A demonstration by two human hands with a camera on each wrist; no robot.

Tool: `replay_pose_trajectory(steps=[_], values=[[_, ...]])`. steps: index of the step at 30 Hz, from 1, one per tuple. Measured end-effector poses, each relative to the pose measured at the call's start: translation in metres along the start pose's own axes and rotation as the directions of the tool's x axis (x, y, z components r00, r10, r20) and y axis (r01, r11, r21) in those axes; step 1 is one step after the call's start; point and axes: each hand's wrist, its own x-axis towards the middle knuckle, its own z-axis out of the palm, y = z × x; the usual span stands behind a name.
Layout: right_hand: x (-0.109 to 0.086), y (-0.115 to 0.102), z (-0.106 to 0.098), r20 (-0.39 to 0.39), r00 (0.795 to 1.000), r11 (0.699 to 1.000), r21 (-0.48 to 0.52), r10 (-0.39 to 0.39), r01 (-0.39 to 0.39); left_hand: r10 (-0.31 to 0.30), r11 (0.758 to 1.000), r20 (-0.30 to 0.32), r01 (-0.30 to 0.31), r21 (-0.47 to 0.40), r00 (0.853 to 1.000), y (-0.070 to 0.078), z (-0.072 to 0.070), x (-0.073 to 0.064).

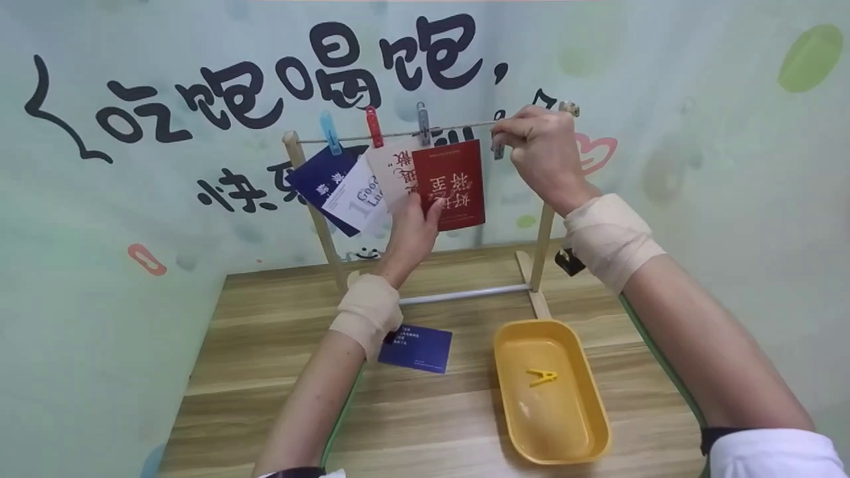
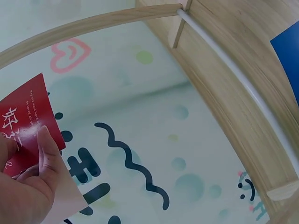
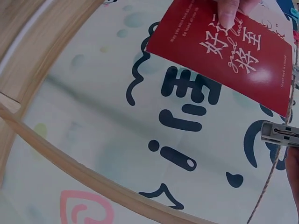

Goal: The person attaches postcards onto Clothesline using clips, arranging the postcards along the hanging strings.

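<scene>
My left hand (image 1: pixel 410 232) holds a red card (image 1: pixel 455 186) with white characters between thumb and fingers, its top edge near the rope. In the left wrist view the thumb presses on the front of the card (image 2: pixel 35 126). My right hand (image 1: pixel 544 149) pinches a grey clothespin (image 1: pixel 498 146) at the rope (image 1: pixel 465 126), right of the red card. The clothespin's jaws (image 3: pixel 275 133) show close to the card's corner in the right wrist view. Behind the left hand hangs a pale pink card (image 1: pixel 392 162), partly covered by the red one.
A light blue clothespin (image 1: pixel 330 133), a red one (image 1: pixel 374 126) and a grey one (image 1: pixel 424 123) sit on the rope. A dark blue card (image 1: pixel 319 176) and white card (image 1: pixel 358 199) hang left. On the table lie a blue card (image 1: pixel 422 348) and yellow basin (image 1: pixel 505 392) containing a yellow clothespin (image 1: pixel 543 378).
</scene>
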Motion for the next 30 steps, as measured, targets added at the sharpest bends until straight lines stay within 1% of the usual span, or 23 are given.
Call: replay_pose_trajectory(steps=[5,7,9,12,14,18,24,26,30], values=[[0.011,-0.008,0.001,-0.015,1.000,1.000,-0.010,0.009,-0.010,-0.013,0.998,-0.008,0.013,-0.055,1.000,0.003,0.000,0.003],[0.016,-0.012,0.001,-0.009,0.999,0.999,-0.035,0.031,-0.031,-0.009,0.998,-0.007,0.008,-0.064,1.000,0.004,-0.001,0.004],[0.020,-0.015,0.000,0.008,0.997,0.995,-0.064,0.072,-0.072,-0.006,0.998,-0.011,0.005,-0.064,1.000,0.006,-0.001,0.005],[0.025,-0.020,-0.001,0.024,0.988,0.983,-0.109,0.154,-0.150,0.008,0.998,-0.019,-0.009,-0.069,1.000,0.007,-0.001,0.006],[0.028,-0.023,-0.002,0.029,0.979,0.973,-0.117,0.203,-0.198,0.014,0.997,-0.024,-0.016,-0.079,1.000,0.008,-0.001,0.007],[0.033,-0.026,-0.002,0.028,0.964,0.960,-0.107,0.264,-0.260,0.024,0.996,-0.028,-0.026,-0.082,0.999,0.009,-0.001,0.008],[0.043,-0.029,0.001,0.037,0.968,0.968,-0.033,0.248,-0.247,0.034,0.997,-0.028,-0.036,-0.067,0.999,0.009,0.000,0.009],[0.046,-0.029,0.004,0.060,0.970,0.972,-0.013,0.234,-0.234,0.033,0.998,-0.038,-0.035,-0.057,0.999,0.009,0.000,0.009],[0.046,-0.029,0.011,0.120,0.963,0.971,-0.010,0.239,-0.240,0.025,0.999,-0.051,-0.027,-0.043,0.998,0.009,0.000,0.008]])
